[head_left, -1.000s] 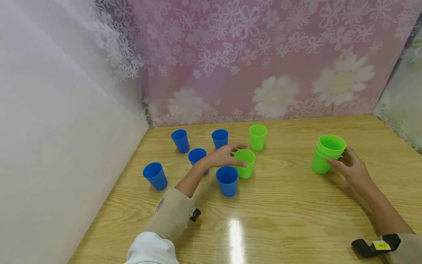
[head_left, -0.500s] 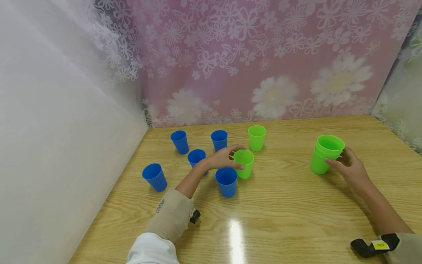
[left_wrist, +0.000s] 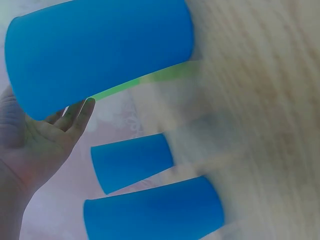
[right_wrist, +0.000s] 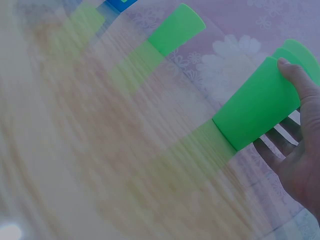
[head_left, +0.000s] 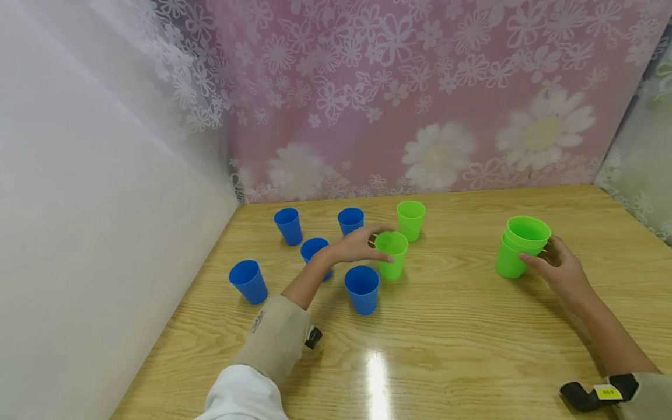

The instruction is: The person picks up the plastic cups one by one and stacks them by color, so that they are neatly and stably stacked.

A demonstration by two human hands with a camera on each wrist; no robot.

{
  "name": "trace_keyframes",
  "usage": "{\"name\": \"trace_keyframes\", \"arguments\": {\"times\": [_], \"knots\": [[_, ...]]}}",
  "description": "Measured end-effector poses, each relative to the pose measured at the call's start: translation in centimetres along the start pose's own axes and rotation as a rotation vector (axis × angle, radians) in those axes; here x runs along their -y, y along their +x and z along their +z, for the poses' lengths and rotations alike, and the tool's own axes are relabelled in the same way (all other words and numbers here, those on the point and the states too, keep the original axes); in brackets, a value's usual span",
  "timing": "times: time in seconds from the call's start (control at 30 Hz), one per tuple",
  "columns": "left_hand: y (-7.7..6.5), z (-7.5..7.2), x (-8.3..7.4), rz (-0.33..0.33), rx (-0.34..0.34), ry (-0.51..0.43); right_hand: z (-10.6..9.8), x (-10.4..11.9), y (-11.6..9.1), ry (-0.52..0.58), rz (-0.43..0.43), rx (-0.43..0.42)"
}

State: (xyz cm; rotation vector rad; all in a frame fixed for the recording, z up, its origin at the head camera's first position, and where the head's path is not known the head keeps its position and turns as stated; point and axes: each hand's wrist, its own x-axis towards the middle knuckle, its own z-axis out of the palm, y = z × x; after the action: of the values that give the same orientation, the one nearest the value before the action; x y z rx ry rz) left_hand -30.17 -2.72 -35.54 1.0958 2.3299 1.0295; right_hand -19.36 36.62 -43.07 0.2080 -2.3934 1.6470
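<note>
My left hand (head_left: pixel 357 246) grips a green cup (head_left: pixel 394 263) near its rim, with the thumb on the near side. In the left wrist view a blue cup (left_wrist: pixel 100 55) hides most of that green cup and part of the hand (left_wrist: pixel 45 145). At the right, my right hand (head_left: pixel 564 271) holds a stack of two nested green cups (head_left: pixel 511 256) by the upper side, its thumb in front. The right wrist view shows the stack (right_wrist: pixel 260 102) upright on the table. Another green cup (head_left: pixel 411 221) stands behind the left hand's cup.
Several blue cups stand upright on the left half of the wooden table (head_left: pixel 451 338): one at the far left (head_left: pixel 248 283), one nearest the front (head_left: pixel 362 291), others behind the left arm. A white wall (head_left: pixel 105 204) borders the left; a flowered curtain (head_left: pixel 367 116) hangs behind.
The green cup in my left hand has risen slightly, and the hand has moved up with it. My right hand and its stack of cups look unmoved.
</note>
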Motion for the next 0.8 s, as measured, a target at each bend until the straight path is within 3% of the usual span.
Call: {"name": "trace_keyframes", "arguments": {"times": [0.47,0.8], "knots": [[1.1,-1.9,-3.1,0.012,0.014,0.027,0.0,0.0,0.2,0.021,0.019,-0.007],[2.2,-2.2,-5.5,0.044,0.012,0.012,0.1,0.1,0.2,0.037,0.020,-0.018]]}}
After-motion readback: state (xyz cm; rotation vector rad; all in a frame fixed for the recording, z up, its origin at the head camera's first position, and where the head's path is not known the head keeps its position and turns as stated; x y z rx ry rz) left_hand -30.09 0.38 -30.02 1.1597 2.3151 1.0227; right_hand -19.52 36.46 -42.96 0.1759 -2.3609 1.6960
